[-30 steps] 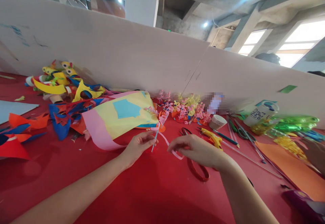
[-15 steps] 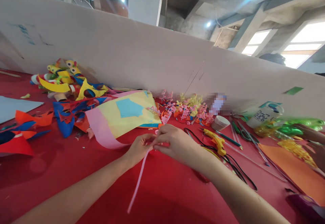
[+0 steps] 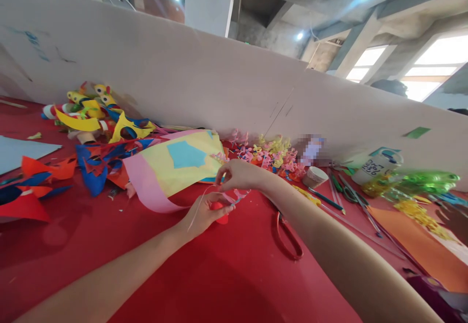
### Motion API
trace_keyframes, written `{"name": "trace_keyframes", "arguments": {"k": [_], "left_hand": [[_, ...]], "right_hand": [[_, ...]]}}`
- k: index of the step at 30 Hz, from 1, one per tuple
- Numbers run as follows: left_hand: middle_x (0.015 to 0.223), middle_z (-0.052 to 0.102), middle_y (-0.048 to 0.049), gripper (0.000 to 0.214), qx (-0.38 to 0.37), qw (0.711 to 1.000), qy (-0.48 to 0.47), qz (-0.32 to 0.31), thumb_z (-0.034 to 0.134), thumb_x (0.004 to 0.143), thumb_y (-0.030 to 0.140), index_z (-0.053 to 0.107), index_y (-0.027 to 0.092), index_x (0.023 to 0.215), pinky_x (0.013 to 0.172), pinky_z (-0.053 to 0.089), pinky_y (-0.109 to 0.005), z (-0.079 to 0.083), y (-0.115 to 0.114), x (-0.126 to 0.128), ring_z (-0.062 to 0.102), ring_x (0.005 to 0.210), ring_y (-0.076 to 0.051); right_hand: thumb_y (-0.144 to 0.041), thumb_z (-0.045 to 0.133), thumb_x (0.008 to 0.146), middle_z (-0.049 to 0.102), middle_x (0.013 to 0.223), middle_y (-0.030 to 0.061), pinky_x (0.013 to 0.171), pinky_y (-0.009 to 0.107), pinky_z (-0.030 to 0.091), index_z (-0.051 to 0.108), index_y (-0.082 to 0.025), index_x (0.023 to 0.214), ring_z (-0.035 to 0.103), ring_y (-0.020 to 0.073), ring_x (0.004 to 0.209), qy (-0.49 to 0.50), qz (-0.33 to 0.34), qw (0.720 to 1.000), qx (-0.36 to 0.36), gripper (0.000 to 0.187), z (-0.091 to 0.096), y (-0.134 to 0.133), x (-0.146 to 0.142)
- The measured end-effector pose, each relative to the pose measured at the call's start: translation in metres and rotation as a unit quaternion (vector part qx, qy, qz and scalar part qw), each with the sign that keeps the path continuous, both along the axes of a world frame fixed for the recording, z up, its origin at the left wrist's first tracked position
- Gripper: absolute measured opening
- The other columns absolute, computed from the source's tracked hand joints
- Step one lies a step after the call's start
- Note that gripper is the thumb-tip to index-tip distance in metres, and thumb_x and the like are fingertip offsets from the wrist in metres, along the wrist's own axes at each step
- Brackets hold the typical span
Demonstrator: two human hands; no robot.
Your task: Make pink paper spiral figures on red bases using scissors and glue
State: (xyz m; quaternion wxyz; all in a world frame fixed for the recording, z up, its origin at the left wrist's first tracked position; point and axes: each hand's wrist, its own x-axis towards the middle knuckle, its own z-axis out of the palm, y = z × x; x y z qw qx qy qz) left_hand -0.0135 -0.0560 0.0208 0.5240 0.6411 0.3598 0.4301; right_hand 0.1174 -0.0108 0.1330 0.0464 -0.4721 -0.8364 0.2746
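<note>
My left hand [image 3: 203,217] is closed in a pinch on a thin stick with a pink paper strip [image 3: 234,198] curled around it, held just above the red table [image 3: 204,284]. A loose end of the strip trails down to the left of my fingers. My right hand [image 3: 237,175] is above it, fingers pinched on the upper part of the same pink strip. Both hands are in front of a curved yellow and pink paper sheet [image 3: 171,167] with a blue patch.
Cut paper scraps in blue, red and yellow [image 3: 91,142] lie left. Small curled paper pieces [image 3: 270,154] sit by the white partition [image 3: 219,84]. Red-handled scissors [image 3: 288,237] lie under my right forearm. A roll of tape [image 3: 315,176], pens, green foil [image 3: 420,181] and orange paper [image 3: 413,240] are right.
My right hand has risen above my left hand. The long pink strip that hung down is now mostly wound around the stick, with only a short end trailing.
</note>
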Motion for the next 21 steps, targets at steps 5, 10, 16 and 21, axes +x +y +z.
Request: {"name": "trace_keyframes", "arguments": {"k": [5,10,16,21], "left_hand": [[0.077,0.07,-0.0059,0.013,-0.02,1.0,-0.005,0.009,0.071,0.068,0.029,0.07,0.016,0.071,0.08,0.046,-0.033,0.001,-0.001,0.0,0.063,0.082,-0.022],[0.074,0.071,-0.004,0.016,-0.052,0.998,-0.044,0.013,0.074,0.064,0.029,0.068,0.016,0.071,0.078,0.049,-0.032,-0.003,-0.001,0.002,0.065,0.079,-0.021],[0.079,0.073,-0.005,0.016,-0.065,0.995,-0.074,0.007,0.073,0.066,0.028,0.068,0.016,0.075,0.082,0.048,-0.033,-0.002,-0.001,0.002,0.066,0.084,-0.021],[0.076,0.071,-0.0041,0.015,-0.069,0.995,-0.074,0.016,0.073,0.067,0.03,0.069,0.016,0.073,0.077,0.048,-0.03,0.002,-0.002,0.001,0.064,0.078,-0.019]], "right_hand": [[-0.013,0.066,0.07,0.055,0.056,-0.0067,0.048,0.019,0.035,0.06,-0.017,0.102,0.048,0.0088,0.05,0.101,-0.043,0.99,-0.083,0.034,-0.012,0.013,0.016],[-0.023,0.066,0.071,0.061,0.063,-0.002,0.054,0.02,0.036,0.072,-0.016,0.082,0.048,0.0087,0.058,0.111,-0.029,0.983,-0.146,0.014,-0.023,0.025,0.031],[-0.017,0.063,0.065,0.07,0.072,-0.0006,0.067,0.022,0.042,0.076,-0.019,0.081,0.057,0.0119,0.07,0.131,-0.012,0.97,-0.204,0.021,-0.026,0.027,0.043],[-0.017,0.065,0.057,0.068,0.061,-0.0015,0.061,0.023,0.041,0.076,-0.018,0.072,0.055,0.0122,0.061,0.163,-0.04,0.973,-0.156,0.018,-0.038,0.029,0.053]]}}
